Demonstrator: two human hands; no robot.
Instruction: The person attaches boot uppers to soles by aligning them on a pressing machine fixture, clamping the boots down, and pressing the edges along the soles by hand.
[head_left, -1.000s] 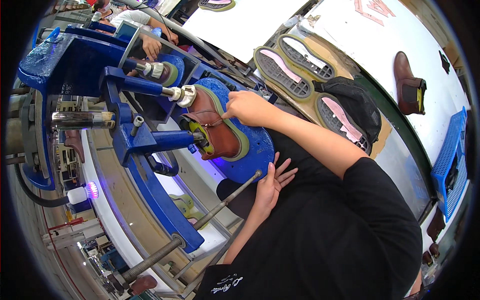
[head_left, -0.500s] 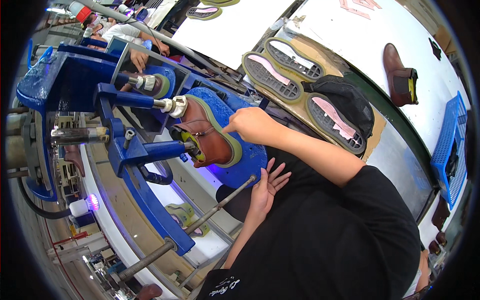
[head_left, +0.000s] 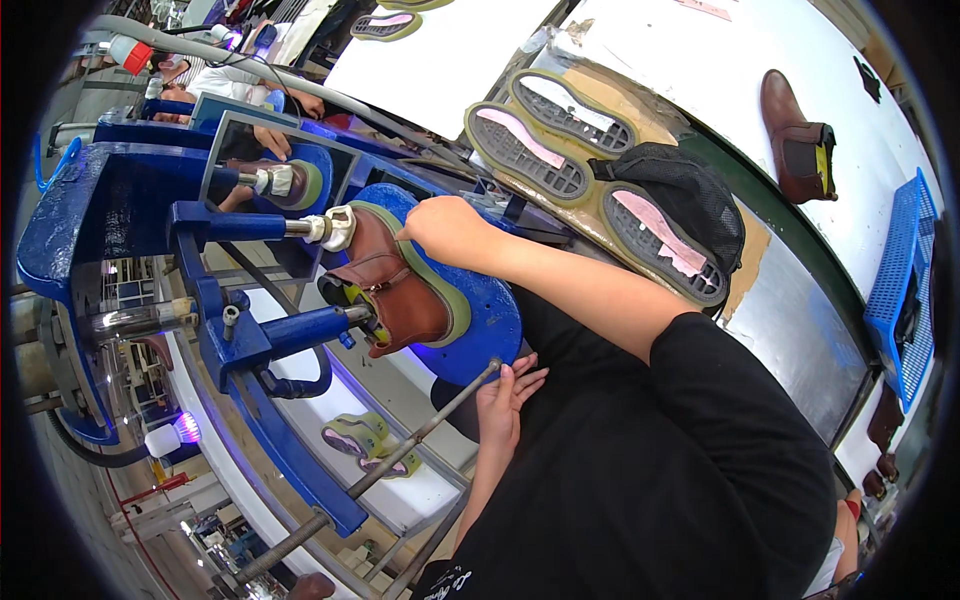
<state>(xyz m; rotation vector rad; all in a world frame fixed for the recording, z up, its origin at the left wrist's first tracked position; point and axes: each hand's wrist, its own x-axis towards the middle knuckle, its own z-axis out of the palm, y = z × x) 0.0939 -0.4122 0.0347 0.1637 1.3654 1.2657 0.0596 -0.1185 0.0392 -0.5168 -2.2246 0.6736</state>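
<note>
A brown ankle boot (head_left: pixel 413 308) with an olive-green sole edge lies on its side against a blue press plate (head_left: pixel 480 340). A white-tipped ram (head_left: pixel 335 228) bears on its toe end, and a second blue ram (head_left: pixel 310 330) enters the boot's opening. My right hand (head_left: pixel 450 235) has its fingers curled, empty, with the index fingertip at the sole edge near the toe. Beside the plate's lower edge, by the end of a metal rod (head_left: pixel 430 428), my left hand (head_left: pixel 505 400) is open with the fingers extended.
A mirror (head_left: pixel 285 170) behind the press reflects the boot. Several green-edged soles (head_left: pixel 530 155) and a black mesh cap (head_left: pixel 680 190) lie on the bench. Another brown boot (head_left: pixel 797 140) and a blue basket (head_left: pixel 900 300) are at right. A lit lamp (head_left: pixel 173 435) hangs low left.
My right index finger has slid along the sole edge toward the boot's toe. My left fingers are closer together. The whole view has shifted slightly.
</note>
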